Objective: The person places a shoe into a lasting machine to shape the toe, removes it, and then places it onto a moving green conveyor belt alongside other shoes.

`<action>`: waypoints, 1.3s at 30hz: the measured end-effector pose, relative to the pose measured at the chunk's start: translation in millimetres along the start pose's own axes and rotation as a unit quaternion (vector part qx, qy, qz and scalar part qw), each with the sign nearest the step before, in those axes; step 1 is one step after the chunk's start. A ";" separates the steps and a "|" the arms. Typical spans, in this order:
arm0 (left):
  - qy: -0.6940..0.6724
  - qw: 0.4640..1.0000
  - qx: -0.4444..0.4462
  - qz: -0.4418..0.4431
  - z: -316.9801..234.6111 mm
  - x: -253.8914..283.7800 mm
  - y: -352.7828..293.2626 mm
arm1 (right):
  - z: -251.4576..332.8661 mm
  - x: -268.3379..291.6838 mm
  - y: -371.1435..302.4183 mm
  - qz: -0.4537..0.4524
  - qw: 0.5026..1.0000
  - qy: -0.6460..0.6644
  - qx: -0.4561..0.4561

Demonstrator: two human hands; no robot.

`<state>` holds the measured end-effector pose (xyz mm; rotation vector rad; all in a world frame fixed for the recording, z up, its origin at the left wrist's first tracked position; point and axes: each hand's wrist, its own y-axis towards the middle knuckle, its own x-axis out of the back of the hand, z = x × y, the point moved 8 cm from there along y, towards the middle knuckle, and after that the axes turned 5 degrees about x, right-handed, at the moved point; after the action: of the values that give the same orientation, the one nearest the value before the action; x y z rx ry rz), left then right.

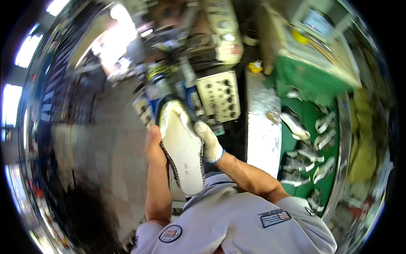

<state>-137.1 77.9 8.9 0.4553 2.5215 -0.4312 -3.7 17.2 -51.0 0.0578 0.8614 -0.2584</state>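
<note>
A shoe upper (182, 146) is held in front of my body with its underside toward me. Its white bottom is ringed by dark stitching, and the dark edge of the upper shows around it. The wider end points away from me and the narrower end lies close to my shirt. My bare left hand (154, 146) grips its left side, thumb along the edge. On the opposite side my right hand (209, 142), in a white knit glove with a blue cuff, is closed around the edge. The undersides of both hands are hidden.
Just beyond the shoe upper stands a machine with a pale panel (220, 96) of dark knobs. To the right runs a metal-topped ledge (263, 127), then a green conveyor or tray (292, 146) with several shoes. Green cloth (308, 80) hangs from a bench.
</note>
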 end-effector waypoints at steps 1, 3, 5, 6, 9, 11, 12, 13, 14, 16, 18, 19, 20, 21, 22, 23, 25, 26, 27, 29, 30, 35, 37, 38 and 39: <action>0.030 0.999 -0.011 -0.042 19.2 -10.1 2.5 | 21.7 4.2 3.7 0.042 0.995 0.066 -0.063; 0.197 0.974 -0.050 -0.104 68.1 -31.9 14.2 | 57.9 48.6 -6.1 0.036 0.993 0.077 -0.086; 0.207 0.971 0.034 -0.111 107.8 -89.4 14.7 | 82.1 115.3 -29.3 -0.085 0.996 -0.008 -0.032; 0.321 0.943 0.066 0.060 122.9 -127.3 22.5 | 105.5 141.7 -46.4 -0.109 0.993 -0.036 0.000; 0.609 0.777 -0.032 0.156 147.2 -183.5 17.7 | 144.5 254.5 -122.4 -0.208 0.974 -0.094 -0.011; 0.583 0.784 -0.184 0.104 113.2 -157.0 36.7 | 172.9 346.6 -223.1 -0.296 0.931 -0.215 0.005; 0.634 0.739 -0.230 -0.001 79.4 -149.5 32.9 | 177.9 380.1 -279.6 -0.334 0.930 -0.153 -0.034; 0.677 0.656 -0.329 -0.050 48.9 -128.2 40.3 | 199.1 417.2 -350.1 -0.395 0.872 -0.289 -0.021; 0.689 0.571 -0.437 -0.094 16.1 -99.3 50.8 | 205.4 445.2 -421.5 -0.466 0.832 -0.284 -0.103; 0.703 0.535 -0.441 -0.158 -9.8 -109.6 39.8 | 251.4 443.5 -518.4 -0.563 0.683 -0.363 -0.290; 0.674 0.617 -0.394 -0.100 -15.2 -88.4 66.5 | 270.4 458.9 -578.1 -0.564 0.512 -0.474 -0.441; 0.660 0.628 -0.412 -0.010 -24.1 -33.5 106.5 | 272.4 474.0 -587.5 -0.557 0.462 -0.514 -0.461; 0.686 0.646 -0.332 -0.038 -6.2 -27.1 112.0 | 272.3 483.6 -582.9 -0.577 0.337 -0.587 -0.457; 0.710 0.647 -0.271 -0.065 16.5 -29.0 105.5 | 261.3 500.0 -573.1 -0.603 0.395 -0.554 -0.416; 0.728 0.641 -0.233 -0.071 34.5 -31.0 105.9 | 240.5 518.0 -562.3 -0.639 0.447 -0.500 -0.377; 0.740 0.635 -0.209 -0.071 46.7 -30.2 106.7 | 214.7 535.9 -545.5 -0.662 0.528 -0.413 -0.336; 0.757 0.630 -0.171 -0.026 87.5 -45.7 130.6 | 118.5 597.9 -557.2 -0.799 0.505 -0.275 -0.178; 0.764 0.622 -0.168 -0.040 81.0 -42.4 123.7 | 116.3 596.7 -519.2 -0.822 0.507 -0.171 -0.197; 0.769 0.618 -0.162 -0.036 81.7 -43.3 125.6 | 109.2 593.4 -513.1 -0.855 0.495 -0.131 -0.081; 0.775 0.616 -0.139 -0.012 95.5 -44.3 138.1 | 90.4 608.2 -537.1 -0.859 0.491 -0.145 0.000; 0.779 0.614 -0.124 -0.002 101.2 -41.6 144.0 | 87.1 616.1 -539.0 -0.812 0.545 -0.091 0.187; 0.780 0.621 -0.078 -0.018 77.0 -3.0 144.3 | 114.2 492.7 -463.6 -0.535 0.788 0.200 0.228; 0.777 0.626 -0.059 -0.022 56.9 22.6 144.6 | 133.0 421.0 -412.5 -0.416 0.837 0.238 0.264; 0.778 0.626 -0.050 -0.023 41.7 39.8 144.9 | 157.7 379.3 -370.9 -0.350 0.842 0.298 0.283; 0.776 0.629 -0.039 -0.019 25.3 56.3 144.0 | 175.7 342.6 -327.9 -0.281 0.840 0.359 0.294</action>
<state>-113.0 209.3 -72.7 1.0489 4.1725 0.3213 258.6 -396.2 -178.0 0.5086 1.5159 -1.1074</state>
